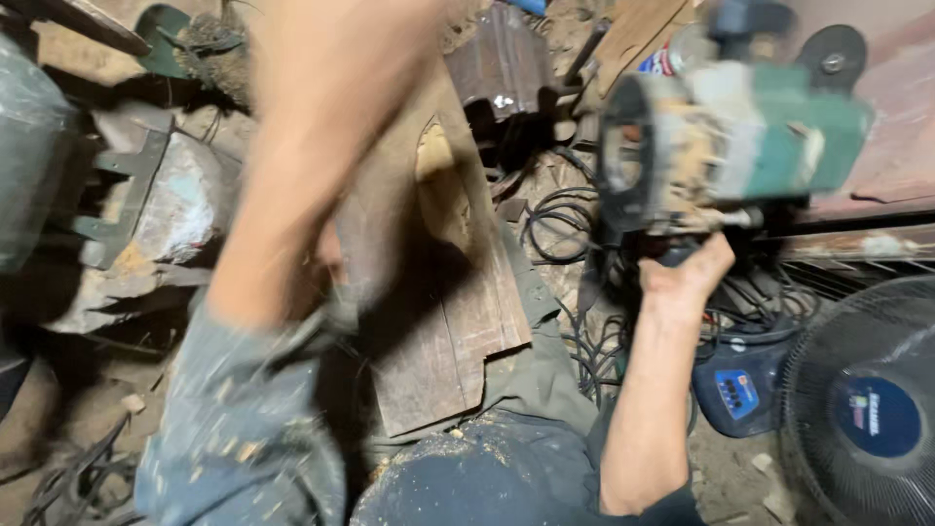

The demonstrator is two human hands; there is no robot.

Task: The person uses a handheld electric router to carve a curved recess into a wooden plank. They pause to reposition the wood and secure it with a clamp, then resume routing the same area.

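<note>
My right hand (685, 276) is raised and grips the underside of a green and grey power tool (726, 146) caked in sawdust, held up above the floor. A dark wooden board (443, 321) with a cut-out shape leans across my lap, to the left of that hand. My left forearm (292, 166) sweeps up through the left middle of the view, heavily blurred, from a dusty blue sleeve (239, 429) to the top edge. The left hand itself is out of frame. My sawdust-covered trouser knee (487, 477) is at the bottom.
A black floor fan (867, 409) with a blue hub stands at the lower right beside its blue base (740, 390). Tangled black cables (560, 229) lie on the dirt floor. Scrap wood, metal parts and a rusty sheet (877, 117) crowd the back and left.
</note>
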